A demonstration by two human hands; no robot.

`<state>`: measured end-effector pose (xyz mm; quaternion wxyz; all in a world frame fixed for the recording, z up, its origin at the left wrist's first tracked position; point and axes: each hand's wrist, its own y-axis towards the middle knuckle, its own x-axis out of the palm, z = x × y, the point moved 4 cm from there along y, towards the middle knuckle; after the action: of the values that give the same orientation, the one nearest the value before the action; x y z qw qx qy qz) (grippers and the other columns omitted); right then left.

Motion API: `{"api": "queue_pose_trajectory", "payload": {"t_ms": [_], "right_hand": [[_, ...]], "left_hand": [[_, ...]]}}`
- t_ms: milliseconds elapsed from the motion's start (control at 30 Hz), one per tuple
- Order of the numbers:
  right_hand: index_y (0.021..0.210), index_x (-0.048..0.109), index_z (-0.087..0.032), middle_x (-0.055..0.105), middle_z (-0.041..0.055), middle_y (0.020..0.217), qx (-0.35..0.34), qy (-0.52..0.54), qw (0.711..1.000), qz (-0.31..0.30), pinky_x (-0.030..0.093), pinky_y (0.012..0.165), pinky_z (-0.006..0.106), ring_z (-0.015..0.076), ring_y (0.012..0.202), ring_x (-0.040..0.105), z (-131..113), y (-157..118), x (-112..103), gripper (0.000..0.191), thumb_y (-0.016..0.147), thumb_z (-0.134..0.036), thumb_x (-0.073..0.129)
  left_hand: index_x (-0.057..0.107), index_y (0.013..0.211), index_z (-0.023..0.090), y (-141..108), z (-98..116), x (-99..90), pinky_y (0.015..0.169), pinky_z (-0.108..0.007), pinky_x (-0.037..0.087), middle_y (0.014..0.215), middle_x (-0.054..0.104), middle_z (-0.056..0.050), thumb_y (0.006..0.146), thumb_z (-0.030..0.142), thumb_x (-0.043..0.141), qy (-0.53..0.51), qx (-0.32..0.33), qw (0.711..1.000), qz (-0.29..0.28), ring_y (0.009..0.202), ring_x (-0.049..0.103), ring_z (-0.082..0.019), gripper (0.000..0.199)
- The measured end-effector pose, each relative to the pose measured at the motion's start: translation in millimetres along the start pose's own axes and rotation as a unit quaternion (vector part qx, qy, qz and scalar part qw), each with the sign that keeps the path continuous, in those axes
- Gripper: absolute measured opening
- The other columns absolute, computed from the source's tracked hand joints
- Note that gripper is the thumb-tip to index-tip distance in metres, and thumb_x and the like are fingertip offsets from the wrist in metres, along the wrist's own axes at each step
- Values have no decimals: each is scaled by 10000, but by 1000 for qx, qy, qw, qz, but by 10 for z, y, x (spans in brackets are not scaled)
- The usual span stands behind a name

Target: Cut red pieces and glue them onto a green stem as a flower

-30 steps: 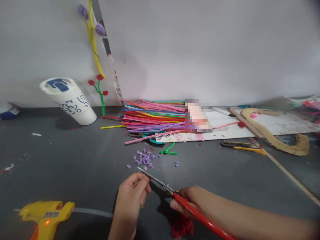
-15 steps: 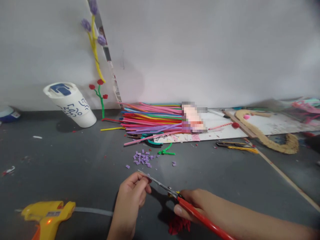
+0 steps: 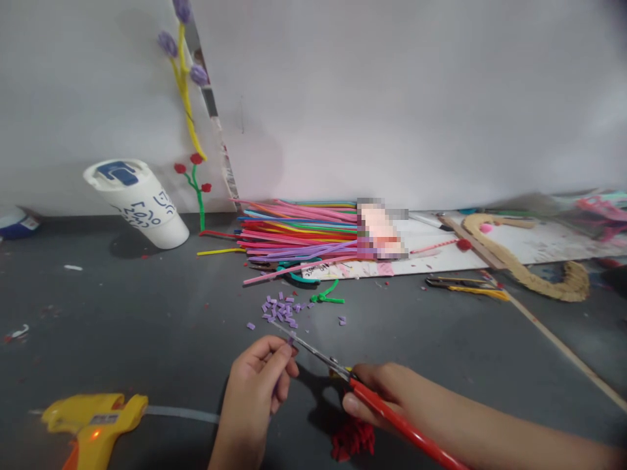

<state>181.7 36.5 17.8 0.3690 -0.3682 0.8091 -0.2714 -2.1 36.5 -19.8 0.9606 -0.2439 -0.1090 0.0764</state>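
Observation:
Between thumb and forefinger, my left hand (image 3: 262, 375) pinches a purple pipe cleaner (image 3: 292, 337), whose short tip pokes above the fingertips; most of it is hidden by the hand. My right hand (image 3: 379, 391) grips red-handled scissors (image 3: 323, 357). Their blades point up and left, across the pipe cleaner's tip and just above my left fingertips. Beyond the blade tips lies a loose pile of small cut purple pieces (image 3: 280, 309). A bunched red fuzzy piece (image 3: 353, 438) rests under my right hand.
A yellow glue gun (image 3: 98, 418) with a lit orange light stands at front left. Behind it is a white tumbler (image 3: 142, 202). A bundle of coloured pipe cleaners (image 3: 298, 232) lies at the back, near a twisted green piece (image 3: 327, 295). Pliers (image 3: 294, 271) and a box cutter (image 3: 460, 285) lie farther back.
The scissor blades have shifted slightly up, away from my left fingertips. The purple tip now shows more clearly above the left hand's pinch.

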Motion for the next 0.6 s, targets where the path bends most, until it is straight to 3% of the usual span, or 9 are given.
{"api": "queue_pose_trajectory", "payload": {"t_ms": [167, 400, 600], "right_hand": [[805, 558, -161, 618, 22, 736, -11, -10, 1000, -17, 357, 553, 222, 119, 597, 459, -4, -31, 2, 405, 881, -543, 446], [793, 583, -155, 610, 15, 708, 11, -7, 1000, -19, 338, 527, 213, 114, 579, 449, -12, -5, -20, 398, 870, -530, 475], [825, 656, -144, 666, 40, 741, 13, 14, 1000, -15, 382, 564, 217, 129, 603, 517, -21, 24, 3, 406, 887, -494, 459]], "left_hand": [[613, 592, 152, 0, 17, -8, 332, -154, 171, 459, 550, 37, 664, 307, 669, 12, 3, 1000, 3, 328, 294, -22, 180], [596, 547, 169, 7, -8, -44, 338, -158, 136, 325, 394, 85, 685, 296, 671, 43, -8, 999, 11, 325, 250, -38, 202], [579, 517, 172, 26, -27, -46, 341, -163, 132, 324, 368, 87, 687, 310, 674, 55, -14, 998, 15, 325, 238, -37, 238]]}}
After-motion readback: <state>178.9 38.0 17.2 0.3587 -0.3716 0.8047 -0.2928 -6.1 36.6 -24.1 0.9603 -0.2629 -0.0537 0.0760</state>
